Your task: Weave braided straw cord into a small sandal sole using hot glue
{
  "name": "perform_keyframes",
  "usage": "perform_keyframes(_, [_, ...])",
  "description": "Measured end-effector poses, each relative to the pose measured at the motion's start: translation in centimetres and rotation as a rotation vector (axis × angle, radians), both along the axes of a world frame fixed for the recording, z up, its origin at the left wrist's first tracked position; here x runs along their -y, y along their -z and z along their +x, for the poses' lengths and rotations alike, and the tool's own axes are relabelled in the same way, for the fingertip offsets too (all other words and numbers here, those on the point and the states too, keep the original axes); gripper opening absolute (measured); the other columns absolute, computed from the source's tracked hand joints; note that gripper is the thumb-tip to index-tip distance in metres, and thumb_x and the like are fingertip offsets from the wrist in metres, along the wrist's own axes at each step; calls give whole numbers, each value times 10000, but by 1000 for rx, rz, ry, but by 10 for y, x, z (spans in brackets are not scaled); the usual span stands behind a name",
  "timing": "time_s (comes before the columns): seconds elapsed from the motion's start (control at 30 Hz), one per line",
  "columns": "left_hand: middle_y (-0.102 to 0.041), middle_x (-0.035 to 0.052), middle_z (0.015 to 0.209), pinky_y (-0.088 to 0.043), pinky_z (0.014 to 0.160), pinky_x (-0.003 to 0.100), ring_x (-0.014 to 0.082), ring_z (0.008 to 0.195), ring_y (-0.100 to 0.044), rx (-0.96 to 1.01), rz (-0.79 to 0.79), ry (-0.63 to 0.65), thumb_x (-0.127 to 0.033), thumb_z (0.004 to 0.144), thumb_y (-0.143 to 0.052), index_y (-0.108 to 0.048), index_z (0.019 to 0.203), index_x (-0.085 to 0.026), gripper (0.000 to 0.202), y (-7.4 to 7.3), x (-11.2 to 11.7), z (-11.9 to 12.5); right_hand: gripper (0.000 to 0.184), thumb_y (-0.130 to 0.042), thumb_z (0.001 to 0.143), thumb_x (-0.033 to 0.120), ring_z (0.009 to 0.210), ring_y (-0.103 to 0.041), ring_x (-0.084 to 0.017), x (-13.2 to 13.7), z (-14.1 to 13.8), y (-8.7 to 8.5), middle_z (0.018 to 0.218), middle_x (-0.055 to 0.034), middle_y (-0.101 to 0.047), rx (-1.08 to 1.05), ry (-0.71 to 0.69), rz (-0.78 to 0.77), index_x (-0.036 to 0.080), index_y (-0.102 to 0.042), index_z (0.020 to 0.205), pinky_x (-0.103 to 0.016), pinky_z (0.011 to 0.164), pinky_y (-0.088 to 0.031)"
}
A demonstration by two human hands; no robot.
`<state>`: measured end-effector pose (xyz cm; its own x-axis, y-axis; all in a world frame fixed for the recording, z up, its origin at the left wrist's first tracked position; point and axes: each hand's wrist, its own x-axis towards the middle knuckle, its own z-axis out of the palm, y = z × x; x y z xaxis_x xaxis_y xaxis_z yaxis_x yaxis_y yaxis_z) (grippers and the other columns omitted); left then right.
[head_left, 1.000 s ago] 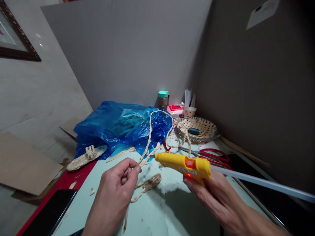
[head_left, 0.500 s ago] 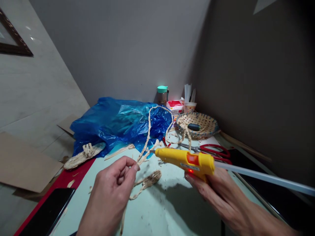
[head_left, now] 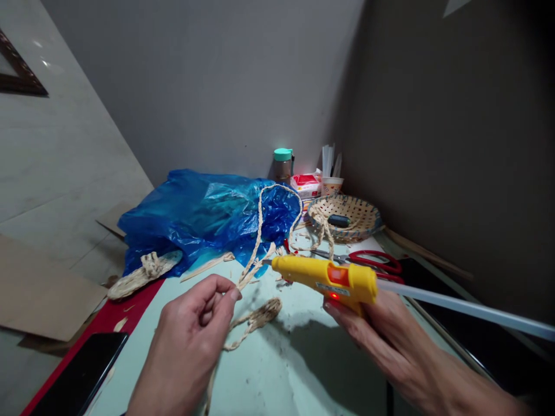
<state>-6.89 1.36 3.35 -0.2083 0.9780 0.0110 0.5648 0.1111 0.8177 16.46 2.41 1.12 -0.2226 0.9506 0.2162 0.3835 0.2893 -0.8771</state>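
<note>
Between thumb and forefinger, my left hand [head_left: 191,332] pinches a pale braided cord [head_left: 260,222], which loops back over the blue bag and round to the right. My right hand [head_left: 381,332] is wrapped round the handle of a yellow hot glue gun [head_left: 314,273]. A red light glows on the gun, and a long glue stick [head_left: 459,307] sticks out of its rear. Its nozzle is at the loose end of the cord, just beyond my left fingers; I cannot tell if they touch. Below lies a small coiled braided piece [head_left: 264,314] on the table.
A woven sandal [head_left: 145,274] and a phone [head_left: 82,370] lie at left. Behind is a blue plastic bag [head_left: 203,208]. Red-handled scissors [head_left: 375,261], a woven basket [head_left: 364,216], a paper cup [head_left: 332,186], a tissue pack [head_left: 306,184] and a bottle [head_left: 282,166] stand at right.
The view has shifted slightly, so everything sits a little further left. Both hands keep their grips, and the nozzle stays by the cord's end.
</note>
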Motion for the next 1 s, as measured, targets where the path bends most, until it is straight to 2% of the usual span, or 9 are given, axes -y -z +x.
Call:
perform_keyframes(0.17, [-449, -40, 643, -276, 502, 246, 136, 566, -352, -13, 8, 5, -510, 852, -526, -613, 753, -230, 310, 0, 1, 0, 381, -431, 964, 483, 632, -624, -234, -5, 2, 4, 640, -59, -587, 110, -46, 84, 228, -655, 789, -314, 561, -568])
perform_keyframes(0.27, [-468, -36, 659, -287, 502, 242, 135, 571, -367, -35, 14, 16, -506, 871, -505, -611, 758, -230, 316, 3, 0, -4, 345, -397, 970, 421, 587, -612, -214, -8, 1, 4, 661, -59, -613, 187, -41, 154, 222, -596, 770, -300, 525, -549])
perform_keyframes(0.43, [-507, -18, 678, -314, 477, 231, 140, 561, -412, -82, -36, 120, -552, 875, -488, -628, 791, -232, 359, 8, -4, -13, 330, -368, 992, 397, 558, -586, -188, -7, 3, 5, 697, -46, -628, 207, -19, 264, 216, -580, 816, -281, 513, -515])
perform_keyframes(0.6, [-482, -24, 663, -307, 480, 232, 139, 562, -382, -95, -2, 50, -526, 883, -486, -618, 770, -236, 338, 7, -2, -11, 250, -420, 981, 293, 507, -504, -154, -7, 3, 1, 644, -5, -574, 237, -6, 376, 214, -578, 806, -240, 458, -454])
perform_keyframes(0.73, [-550, -6, 725, -342, 482, 230, 145, 581, -430, -109, -31, 111, -559, 888, -483, -628, 803, -237, 363, 8, -3, -15, 252, -420, 978, 268, 502, -494, -147, -10, 1, 0, 629, -1, -556, 239, -4, 388, 206, -572, 788, -232, 452, -449])
perform_keyframes(1.0, [-565, 3, 758, -359, 488, 229, 150, 602, -455, -124, -35, 127, -588, 911, -449, -625, 835, -238, 399, 12, -5, -21, 231, -460, 957, 283, 464, -453, -127, -13, 4, -1, 599, 18, -502, 158, -8, 358, 221, -531, 746, -223, 407, -405])
